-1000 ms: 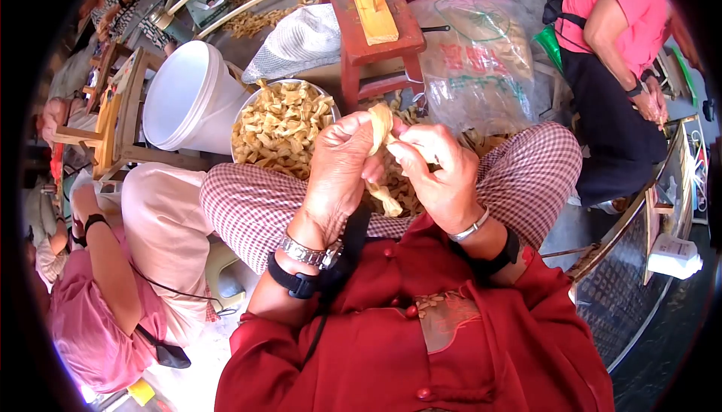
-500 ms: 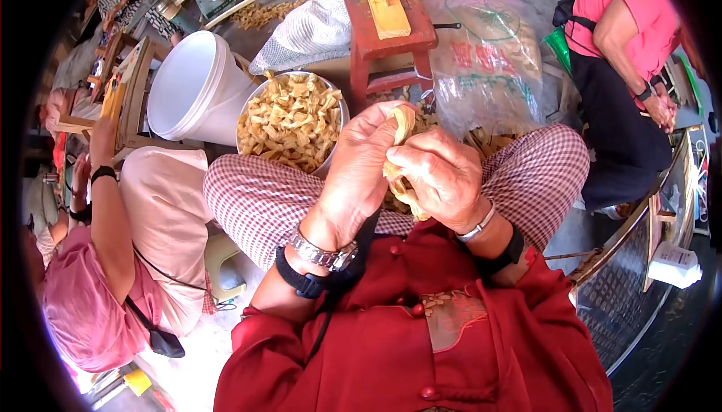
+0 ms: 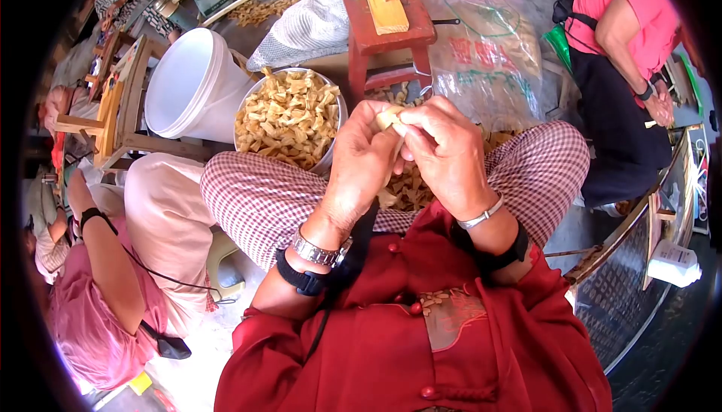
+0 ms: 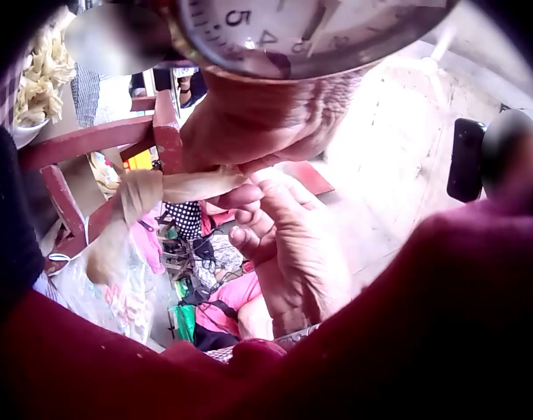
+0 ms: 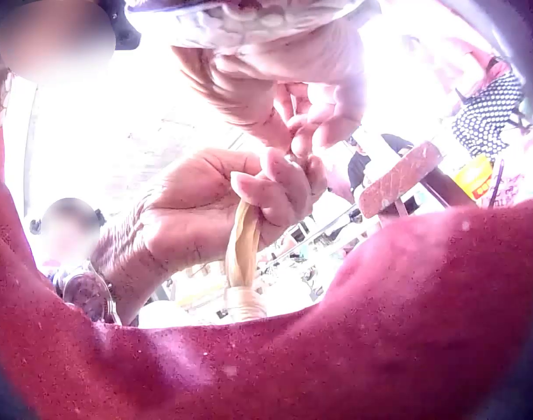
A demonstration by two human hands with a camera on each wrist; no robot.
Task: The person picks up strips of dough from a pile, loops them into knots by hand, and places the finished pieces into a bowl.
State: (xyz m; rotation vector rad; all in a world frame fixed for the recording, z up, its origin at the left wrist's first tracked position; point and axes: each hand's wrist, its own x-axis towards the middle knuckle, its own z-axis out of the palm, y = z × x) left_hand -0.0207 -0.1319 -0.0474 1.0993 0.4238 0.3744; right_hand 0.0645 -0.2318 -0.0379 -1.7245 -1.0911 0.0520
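Above the lap (image 3: 259, 190), left hand (image 3: 356, 158) and right hand (image 3: 451, 155) pinch the strip (image 3: 387, 118) between curled fingers (image 4: 259, 224); it seems light, soft and easily torn, best held gently near its ends.

Head view bright, edges bowed and black — right wrist view heavily washed out.
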